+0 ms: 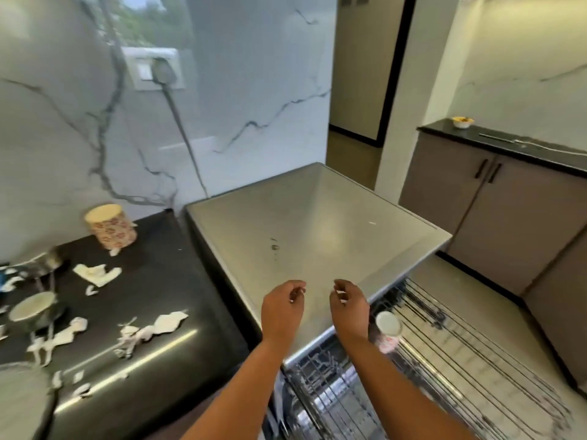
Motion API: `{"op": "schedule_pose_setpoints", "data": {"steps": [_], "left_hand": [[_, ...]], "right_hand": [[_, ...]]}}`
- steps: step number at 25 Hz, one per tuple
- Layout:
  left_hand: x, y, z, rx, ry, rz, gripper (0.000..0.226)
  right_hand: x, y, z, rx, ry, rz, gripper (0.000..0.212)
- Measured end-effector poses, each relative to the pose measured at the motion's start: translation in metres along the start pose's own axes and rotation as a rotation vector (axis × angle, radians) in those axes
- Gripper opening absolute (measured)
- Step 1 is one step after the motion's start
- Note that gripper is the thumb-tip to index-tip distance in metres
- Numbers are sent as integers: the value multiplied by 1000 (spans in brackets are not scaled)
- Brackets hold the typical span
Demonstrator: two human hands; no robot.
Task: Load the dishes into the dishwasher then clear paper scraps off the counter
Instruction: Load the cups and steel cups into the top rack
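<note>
Hovering our left hand [281, 311] and right hand [349, 308] loosely curled and empty above the dishwasher [317, 223], we judge the cup [109, 228] on the tabletop [165, 268] light, smooth and breakable, best gripped round its wall.

Bottom left corner, a round dish [22, 404] is sliced off by the frame. A blue something [3, 277] pokes in at the left edge, can't tell what. The cup [388, 328] in the rack [460, 360] is smeared with blur, its pattern unreadable, and the rack's near end runs off the bottom edge. In the far bowl [462, 122], the contents are too small to make out.
</note>
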State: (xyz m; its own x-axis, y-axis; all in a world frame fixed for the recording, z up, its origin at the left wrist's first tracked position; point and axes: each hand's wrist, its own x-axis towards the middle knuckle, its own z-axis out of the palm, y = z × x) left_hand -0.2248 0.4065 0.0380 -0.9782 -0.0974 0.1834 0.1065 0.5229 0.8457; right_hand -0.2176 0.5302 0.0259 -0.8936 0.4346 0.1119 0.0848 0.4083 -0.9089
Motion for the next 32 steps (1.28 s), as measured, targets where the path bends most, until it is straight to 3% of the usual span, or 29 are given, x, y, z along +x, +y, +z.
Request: {"op": "schedule_pose_setpoints", "data": {"steps": [10, 15, 27, 32], "left_hand": [[67, -109, -204, -76, 324, -328, 21], [93, -164, -274, -141, 374, -417, 21], [147, -222, -341, -298, 359, -453, 51], [180, -226, -353, -298, 316, -416, 70]], "right_hand": [[-28, -120, 189, 56, -244, -144, 24], [-41, -164, 273, 85, -342, -200, 24], [-51, -203, 378, 27, -467, -235, 27], [-36, -216, 403, 61, -435, -171, 25]]}}
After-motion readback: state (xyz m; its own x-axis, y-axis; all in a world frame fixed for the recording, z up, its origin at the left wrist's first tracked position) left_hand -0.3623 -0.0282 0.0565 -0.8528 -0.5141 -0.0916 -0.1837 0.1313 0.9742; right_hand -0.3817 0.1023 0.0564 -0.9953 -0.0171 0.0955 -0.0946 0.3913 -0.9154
